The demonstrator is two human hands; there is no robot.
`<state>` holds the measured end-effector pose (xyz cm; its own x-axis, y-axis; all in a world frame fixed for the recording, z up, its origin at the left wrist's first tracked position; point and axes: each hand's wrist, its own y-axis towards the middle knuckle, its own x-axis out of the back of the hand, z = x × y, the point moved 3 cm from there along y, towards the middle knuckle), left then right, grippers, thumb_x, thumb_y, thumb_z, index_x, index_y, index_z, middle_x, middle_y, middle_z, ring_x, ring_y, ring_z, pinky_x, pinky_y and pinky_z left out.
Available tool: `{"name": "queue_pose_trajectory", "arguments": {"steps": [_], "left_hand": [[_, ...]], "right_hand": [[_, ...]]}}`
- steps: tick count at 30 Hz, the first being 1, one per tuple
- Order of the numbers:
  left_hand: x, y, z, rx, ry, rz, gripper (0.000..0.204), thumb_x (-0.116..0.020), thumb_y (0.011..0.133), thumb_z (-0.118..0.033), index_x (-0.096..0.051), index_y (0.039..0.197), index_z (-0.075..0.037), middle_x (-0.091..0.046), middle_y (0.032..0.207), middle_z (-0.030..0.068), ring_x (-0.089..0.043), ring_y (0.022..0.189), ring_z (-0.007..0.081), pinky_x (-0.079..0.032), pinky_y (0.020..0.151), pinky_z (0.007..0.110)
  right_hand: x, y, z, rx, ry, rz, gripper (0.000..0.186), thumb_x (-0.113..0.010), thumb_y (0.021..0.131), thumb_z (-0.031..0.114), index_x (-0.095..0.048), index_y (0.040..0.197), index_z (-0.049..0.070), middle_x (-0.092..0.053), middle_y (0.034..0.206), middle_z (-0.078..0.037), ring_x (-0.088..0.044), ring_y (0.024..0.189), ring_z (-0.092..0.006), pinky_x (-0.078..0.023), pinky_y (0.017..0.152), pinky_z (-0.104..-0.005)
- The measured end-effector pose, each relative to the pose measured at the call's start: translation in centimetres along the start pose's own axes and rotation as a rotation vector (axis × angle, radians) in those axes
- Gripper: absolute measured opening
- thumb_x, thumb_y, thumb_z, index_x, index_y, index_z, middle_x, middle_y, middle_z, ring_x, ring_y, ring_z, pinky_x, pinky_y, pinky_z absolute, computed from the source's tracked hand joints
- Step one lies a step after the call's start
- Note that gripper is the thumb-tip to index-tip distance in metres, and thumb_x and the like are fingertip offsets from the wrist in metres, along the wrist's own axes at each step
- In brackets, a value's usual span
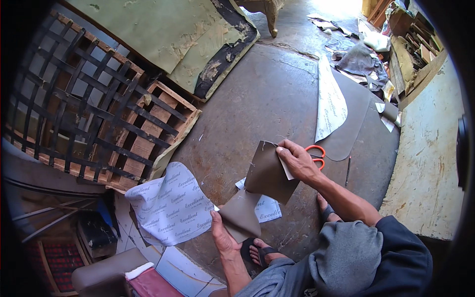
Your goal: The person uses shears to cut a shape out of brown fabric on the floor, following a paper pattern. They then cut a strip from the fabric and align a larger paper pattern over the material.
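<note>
My left hand (225, 236) grips the edge of a brown leatherette piece (242, 213), which folds over and shows pale backing. Higher and to the right, my right hand (297, 161) pinches the top edge of a brown leatherette flap (267, 171) with frayed threads. Whether the two brown parts are one piece I cannot tell. To the left lies a leatherette sheet with white printed backing (173, 208) facing up. Scissors with orange handles (316, 152) rest on the floor just beyond my right hand, their blades hidden. A thin dark pencil-like stick (349, 171) lies further right.
A wooden frame with black webbing (94, 104) stands at the left beside a worn pale-green panel (178, 39). A large brown sheet (354, 114) and a white-backed strip (330, 101) lie at the right, before a heap of scraps (358, 62). A pale board (425, 153) borders the right.
</note>
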<state>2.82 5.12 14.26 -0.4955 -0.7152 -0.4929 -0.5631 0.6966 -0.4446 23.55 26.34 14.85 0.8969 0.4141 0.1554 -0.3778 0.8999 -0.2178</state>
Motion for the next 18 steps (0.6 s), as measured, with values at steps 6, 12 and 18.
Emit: {"name": "queue_pose_trajectory", "arguments": {"steps": [6,12,18], "left_hand": [[-0.4,0.3,1.8,0.120,0.720,0.067,0.044,-0.082,0.088,-0.035,-0.064,0.114,-0.005,-0.066,0.099,0.0038,-0.063,0.085,0.0119,-0.053,0.078,0.028],[-0.8,0.7,2.1,0.145,0.085,-0.012,0.025,-0.069,0.097,-0.018,-0.064,0.118,-0.005,-0.069,0.107,0.0096,-0.070,0.093,0.0226,-0.058,0.084,0.041],[-1.1,0.3,1.6,0.141,0.097,-0.049,0.034,-0.062,0.102,-0.026,-0.060,0.125,-0.001,-0.068,0.114,0.0127,-0.070,0.098,0.0247,-0.058,0.087,0.044]], "right_hand": [[-0.6,0.7,1.4,0.195,-0.121,-0.013,0.031,-0.054,0.104,0.028,-0.063,0.112,0.000,-0.069,0.100,-0.019,-0.068,0.094,-0.0293,-0.051,0.084,-0.0394],[2.6,2.3,-11.1,0.092,-0.949,-0.166,0.036,-0.051,0.098,0.016,-0.055,0.131,0.004,-0.057,0.127,-0.026,-0.059,0.115,-0.0420,-0.049,0.096,-0.0500],[3.7,-0.4,-15.9,0.080,-1.085,-0.119,0.042,-0.052,0.096,0.016,-0.054,0.137,0.009,-0.054,0.126,-0.027,-0.059,0.114,-0.0434,-0.049,0.096,-0.0510]]}}
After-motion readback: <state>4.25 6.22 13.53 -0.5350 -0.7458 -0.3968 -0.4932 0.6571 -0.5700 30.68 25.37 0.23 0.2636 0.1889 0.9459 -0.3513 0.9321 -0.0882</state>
